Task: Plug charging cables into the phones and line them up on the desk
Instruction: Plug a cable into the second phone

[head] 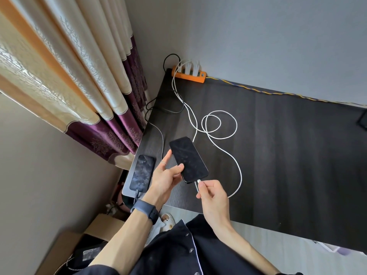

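Note:
My left hand (167, 176) grips a black phone (188, 158), screen up, raised a little over the dark desk (278, 155). Pinched in my right hand (213, 197) is the plug end of a white charging cable (236, 169), and the plug touches the phone's bottom port. The cable loops across the desk to chargers in an orange power strip (188, 73) at the back corner. A second black phone (142, 172) lies flat at the desk's left edge with a dark cable (137, 194) in its bottom end.
Beige and purple curtains (79, 76) hang left of the desk. A cardboard box (65, 249) sits on the floor below. A yellow-blue braided cord (278, 93) runs along the back wall. A dark object (362, 120) shows at the right edge.

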Action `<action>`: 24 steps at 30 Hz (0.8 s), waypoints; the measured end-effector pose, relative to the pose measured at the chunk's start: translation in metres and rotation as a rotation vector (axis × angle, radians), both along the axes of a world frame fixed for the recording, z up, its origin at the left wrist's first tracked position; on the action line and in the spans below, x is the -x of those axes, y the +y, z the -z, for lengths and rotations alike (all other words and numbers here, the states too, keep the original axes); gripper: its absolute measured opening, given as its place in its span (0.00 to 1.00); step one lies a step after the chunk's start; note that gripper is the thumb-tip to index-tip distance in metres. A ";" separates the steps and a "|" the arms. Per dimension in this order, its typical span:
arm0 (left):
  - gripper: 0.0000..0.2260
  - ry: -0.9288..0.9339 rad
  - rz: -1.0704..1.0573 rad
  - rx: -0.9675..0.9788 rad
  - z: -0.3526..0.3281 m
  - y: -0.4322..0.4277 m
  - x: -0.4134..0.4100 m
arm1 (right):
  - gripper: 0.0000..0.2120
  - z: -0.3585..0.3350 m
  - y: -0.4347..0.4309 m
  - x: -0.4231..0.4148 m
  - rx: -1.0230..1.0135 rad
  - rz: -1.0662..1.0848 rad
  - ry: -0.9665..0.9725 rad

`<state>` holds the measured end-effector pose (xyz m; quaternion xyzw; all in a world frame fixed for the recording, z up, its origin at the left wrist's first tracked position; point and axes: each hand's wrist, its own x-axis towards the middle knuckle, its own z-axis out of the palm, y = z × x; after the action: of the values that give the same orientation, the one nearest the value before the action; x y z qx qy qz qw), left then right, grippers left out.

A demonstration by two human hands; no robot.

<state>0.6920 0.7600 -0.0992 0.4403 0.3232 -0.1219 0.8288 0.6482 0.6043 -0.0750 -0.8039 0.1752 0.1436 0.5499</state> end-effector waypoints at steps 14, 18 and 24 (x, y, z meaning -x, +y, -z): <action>0.32 -0.013 -0.016 -0.079 -0.004 -0.004 -0.008 | 0.06 0.007 0.006 -0.016 0.048 -0.003 0.040; 0.31 0.014 0.046 -0.168 0.005 0.010 -0.009 | 0.07 0.016 0.008 -0.020 0.076 -0.145 0.074; 0.29 0.162 0.193 -0.340 0.035 0.033 -0.005 | 0.27 0.050 -0.008 -0.029 0.548 -0.981 0.299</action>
<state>0.6971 0.7930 -0.1347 0.5913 0.3611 -0.1795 0.6984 0.6772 0.5960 -0.1254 -0.8750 -0.1115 0.4431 0.1602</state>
